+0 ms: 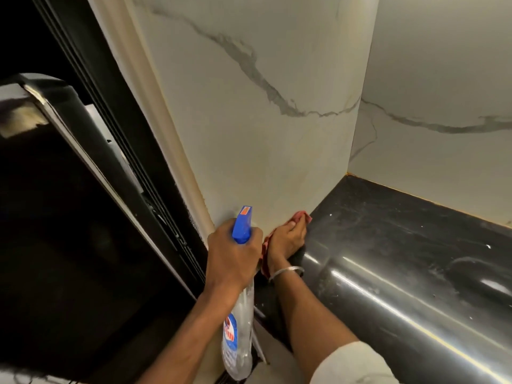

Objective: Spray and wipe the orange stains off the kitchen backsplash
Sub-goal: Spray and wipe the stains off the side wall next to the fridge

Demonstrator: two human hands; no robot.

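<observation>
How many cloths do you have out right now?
1: the red cloth pressed under the right hand where the backsplash meets the black countertop. Others may lie out of view.

Person, head view: 2 arms visible.

Left hand (234, 253) and left forearm (191, 328): bare along the whole visible length.

Right hand (288, 239): bare. The right wrist carries 1 thin bangle (286, 273), silver-coloured, plain and smooth, with a bright highlight on its outer edge.

Right forearm (310, 317): bare up to about the elbow. Above it sits 1 short sleeve (354, 364) of off-white, plain fabric with a soft, rounded hem. Faint grey marks low on it are too blurred to identify.
</observation>
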